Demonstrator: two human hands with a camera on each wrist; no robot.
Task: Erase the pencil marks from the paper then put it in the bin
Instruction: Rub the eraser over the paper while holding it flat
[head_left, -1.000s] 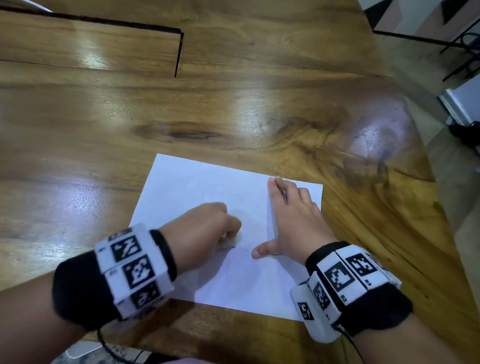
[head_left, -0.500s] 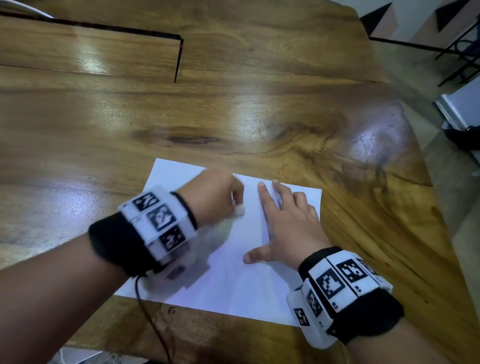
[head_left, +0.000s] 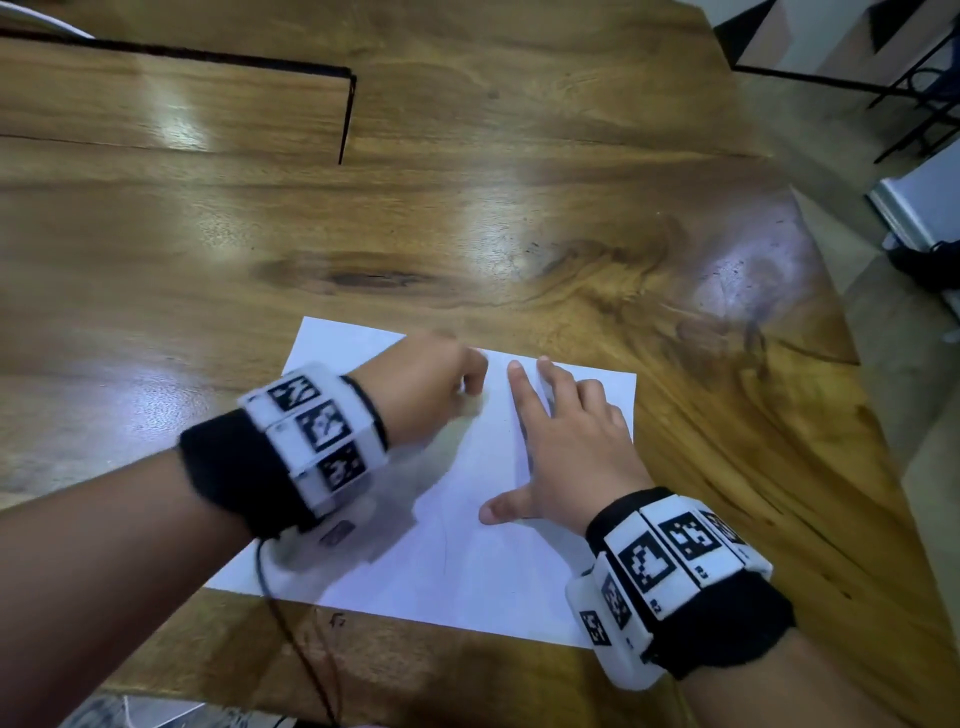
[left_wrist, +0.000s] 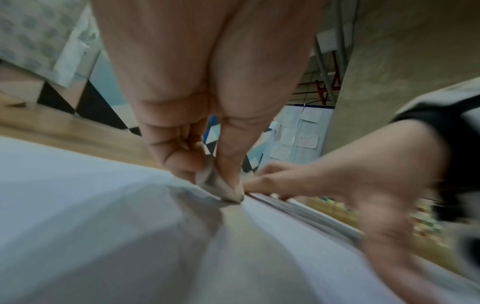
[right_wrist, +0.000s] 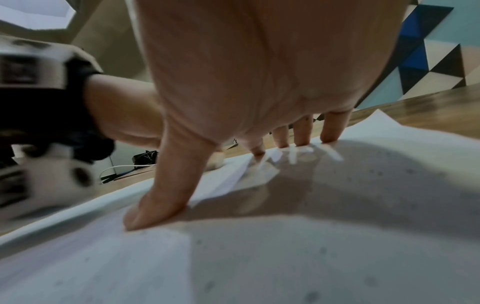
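On the wooden table (head_left: 467, 218) lies a white paper (head_left: 467, 582), a plain rectangular sheet set slightly askew, its near edge close to the table's near edge. Everything here is placed by that paper.

Over the paper's left half comes the left forearm, with a black band (head_left: 234, 467) and a white block of black-and-white markers (head_left: 317, 431) at the wrist; a thin dark cable (head_left: 291, 639) hangs from it across the paper's near-left edge. The left hand (head_left: 426, 384) sits over the paper's far edge, left of centre, its fingers curled tight. In the left wrist view the thumb and fingers pinch a small greyish eraser (left_wrist: 221, 189), whose tip touches the paper. The hand is blurred in the head view, so the eraser shows there only as a pale smear, if that is what it is.

The paper's surface looks nearly blank: very faint grey lines run along its middle, just near of the right thumb. In the wrist views it bulges a little and carries the hands' shadows, and small dark specks dot it under the right palm.

On the paper's right half the right hand (head_left: 566, 447) lies flat, fingers straight and spread, thumb (right_wrist: 155, 205) stretched out toward the paper's centre, fingertips (right_wrist: 330, 133) pressing down near the far edge. Its wrist, just off the paper's near-right corner, wears a like black band and marker block (head_left: 670, 566).
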